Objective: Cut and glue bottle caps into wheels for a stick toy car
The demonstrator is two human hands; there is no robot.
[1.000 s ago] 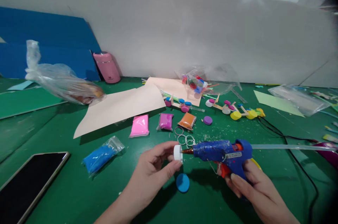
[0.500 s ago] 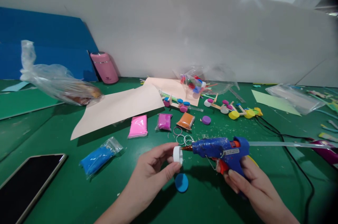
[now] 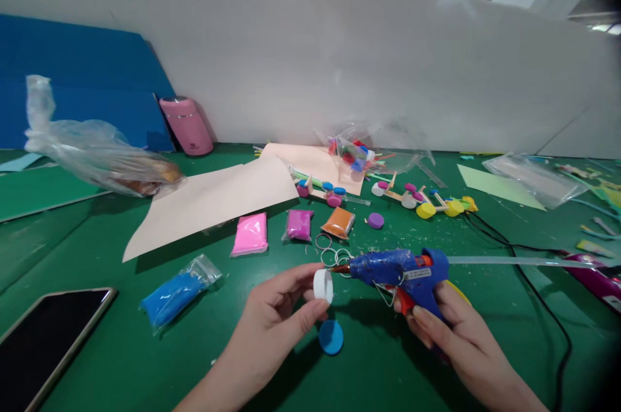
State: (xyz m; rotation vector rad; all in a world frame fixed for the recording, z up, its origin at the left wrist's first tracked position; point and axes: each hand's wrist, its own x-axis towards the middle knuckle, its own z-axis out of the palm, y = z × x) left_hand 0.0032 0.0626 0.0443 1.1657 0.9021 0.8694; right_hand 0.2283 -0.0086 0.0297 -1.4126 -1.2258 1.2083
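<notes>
Between the thumb and fingers of my left hand (image 3: 276,315) is a white bottle cap (image 3: 323,287), its hollow side turned to the right. My right hand (image 3: 460,328) grips a blue hot glue gun (image 3: 398,268) by its handle, fingers by the orange trigger. The metal nozzle points left and is at the cap's upper rim; I cannot tell whether it touches. A clear glue stick (image 3: 509,261) sticks out of the gun's back. Below the white cap, a blue cap (image 3: 331,337) lies on the green table (image 3: 272,383). Thin rings (image 3: 328,257) lie just behind the nozzle.
Packets of pink (image 3: 250,234), purple (image 3: 299,225), orange (image 3: 338,222) and blue clay (image 3: 177,292) lie around, with a purple cap (image 3: 375,220). Small stick-and-cap cars (image 3: 412,197) stand farther back. A phone (image 3: 51,341) lies at left; a black cable (image 3: 543,308) runs at right.
The view has shifted slightly, so most things sit a little farther left. Both hands keep their holds, and the nozzle stays at the white cap's rim.
</notes>
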